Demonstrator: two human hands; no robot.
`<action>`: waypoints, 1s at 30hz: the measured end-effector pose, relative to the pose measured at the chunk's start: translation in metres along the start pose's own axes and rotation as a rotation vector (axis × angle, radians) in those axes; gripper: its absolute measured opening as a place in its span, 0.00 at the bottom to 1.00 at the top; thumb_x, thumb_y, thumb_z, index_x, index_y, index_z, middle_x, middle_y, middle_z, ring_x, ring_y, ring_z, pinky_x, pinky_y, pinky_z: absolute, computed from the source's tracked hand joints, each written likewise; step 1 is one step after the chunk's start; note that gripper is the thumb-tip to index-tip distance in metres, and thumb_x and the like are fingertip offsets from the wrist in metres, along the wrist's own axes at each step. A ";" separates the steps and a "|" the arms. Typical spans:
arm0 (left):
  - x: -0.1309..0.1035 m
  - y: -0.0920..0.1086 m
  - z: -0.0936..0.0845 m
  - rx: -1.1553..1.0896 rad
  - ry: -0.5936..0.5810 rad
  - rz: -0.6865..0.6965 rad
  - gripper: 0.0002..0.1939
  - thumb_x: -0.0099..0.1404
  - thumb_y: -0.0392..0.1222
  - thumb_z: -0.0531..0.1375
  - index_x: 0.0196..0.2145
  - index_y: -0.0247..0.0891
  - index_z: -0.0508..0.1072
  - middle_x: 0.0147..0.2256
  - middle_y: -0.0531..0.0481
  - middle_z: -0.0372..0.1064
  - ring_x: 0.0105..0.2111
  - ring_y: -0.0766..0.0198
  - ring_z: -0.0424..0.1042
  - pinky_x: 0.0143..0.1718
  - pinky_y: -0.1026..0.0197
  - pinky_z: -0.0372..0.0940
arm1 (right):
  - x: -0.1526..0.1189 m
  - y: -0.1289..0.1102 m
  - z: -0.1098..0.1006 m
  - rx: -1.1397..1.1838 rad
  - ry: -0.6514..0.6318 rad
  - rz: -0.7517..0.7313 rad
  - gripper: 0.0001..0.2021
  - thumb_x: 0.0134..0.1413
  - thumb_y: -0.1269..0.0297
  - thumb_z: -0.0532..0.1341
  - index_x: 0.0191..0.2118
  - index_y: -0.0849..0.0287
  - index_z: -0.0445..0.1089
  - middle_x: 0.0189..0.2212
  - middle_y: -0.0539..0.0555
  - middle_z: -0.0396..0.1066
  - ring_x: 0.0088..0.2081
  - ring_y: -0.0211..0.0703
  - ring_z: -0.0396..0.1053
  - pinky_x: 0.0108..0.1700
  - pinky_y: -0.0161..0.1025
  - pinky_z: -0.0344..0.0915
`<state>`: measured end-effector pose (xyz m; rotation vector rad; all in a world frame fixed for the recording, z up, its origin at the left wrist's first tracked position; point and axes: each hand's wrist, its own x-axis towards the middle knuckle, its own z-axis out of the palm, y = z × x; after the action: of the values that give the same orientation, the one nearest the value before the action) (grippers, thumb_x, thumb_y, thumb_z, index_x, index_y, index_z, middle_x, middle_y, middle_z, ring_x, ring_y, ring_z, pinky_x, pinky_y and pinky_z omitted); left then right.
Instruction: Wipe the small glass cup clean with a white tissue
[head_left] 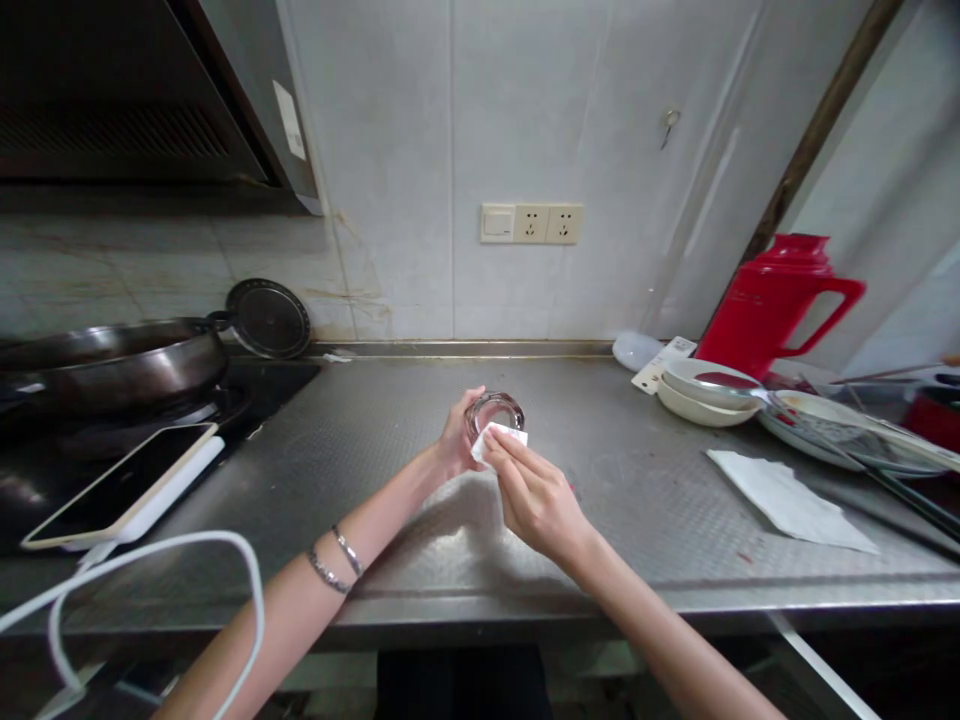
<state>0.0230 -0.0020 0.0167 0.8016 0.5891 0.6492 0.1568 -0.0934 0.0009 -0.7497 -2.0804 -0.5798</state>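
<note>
A clear glass (508, 401) with a round rim is held over the steel counter (600, 440), its open end tilted toward me. My left hand (454, 435) is wrapped around its left side, with part of the fingers hidden behind it. My right hand (536, 495) pinches a small folded white paper tissue (487, 455) and presses it against the near rim of the glass. How much of the tissue lies inside the glass is hidden by my fingers.
At left, a pan (135, 365) sits on the black stove, with a phone (124, 485) and white cable (251, 580) nearer me. At right are a white napkin (787, 500), stacked bowls (705, 402), a plate with utensils (806, 425) and a red thermos (769, 305).
</note>
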 end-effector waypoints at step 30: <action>0.010 -0.017 -0.009 0.002 0.017 -0.146 0.25 0.59 0.63 0.50 0.22 0.37 0.62 0.12 0.57 0.46 0.10 0.75 0.42 0.14 0.66 0.33 | 0.019 0.013 0.013 -0.057 -0.105 0.069 0.16 0.56 0.77 0.54 0.51 0.70 0.65 0.52 0.69 0.67 0.58 0.55 0.61 0.57 0.51 0.64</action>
<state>0.0285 0.0002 -0.0041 0.7483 0.6575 0.5222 0.1496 -0.0699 0.0106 -0.8984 -2.1318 -0.5737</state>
